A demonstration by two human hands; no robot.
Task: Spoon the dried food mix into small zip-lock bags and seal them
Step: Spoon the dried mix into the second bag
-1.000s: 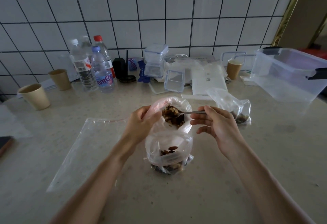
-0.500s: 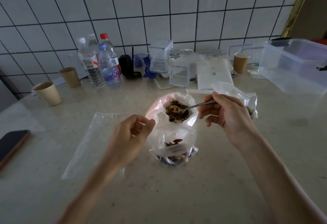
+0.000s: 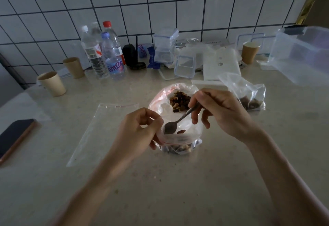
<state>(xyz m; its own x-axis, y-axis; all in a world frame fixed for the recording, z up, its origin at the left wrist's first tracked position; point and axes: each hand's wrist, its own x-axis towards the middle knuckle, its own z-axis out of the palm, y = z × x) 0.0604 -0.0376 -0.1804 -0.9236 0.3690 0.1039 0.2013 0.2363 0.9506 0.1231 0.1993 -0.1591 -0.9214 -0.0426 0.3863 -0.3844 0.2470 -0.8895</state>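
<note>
An open plastic bag [image 3: 160,101] with a pink rim stands mid-counter and shows the dried nut-and-fruit mix [image 3: 179,101] inside. In front of it is a small zip-lock bag [image 3: 179,148] with a red zip line and some mix at its bottom. My left hand [image 3: 140,131] pinches this small bag's rim at its left side. My right hand [image 3: 222,113] grips a metal spoon [image 3: 170,127] by the handle, its bowl tipped down into the small bag's mouth. The spoon looks empty. A small bag holding some mix [image 3: 249,97] lies at the right, and an empty one [image 3: 106,129] lies flat at the left.
A phone [image 3: 14,136] lies at the left edge. Paper cups [image 3: 52,84], water bottles [image 3: 114,60], small clear containers [image 3: 165,47] and a white box [image 3: 220,65] line the tiled wall. A large clear tub [image 3: 302,54] stands at the back right.
My right hand swung the spoon from the mix in the rear bag down into the front bag's mouth. My left hand dropped from the rear bag's rim to pinch the front bag's rim.
</note>
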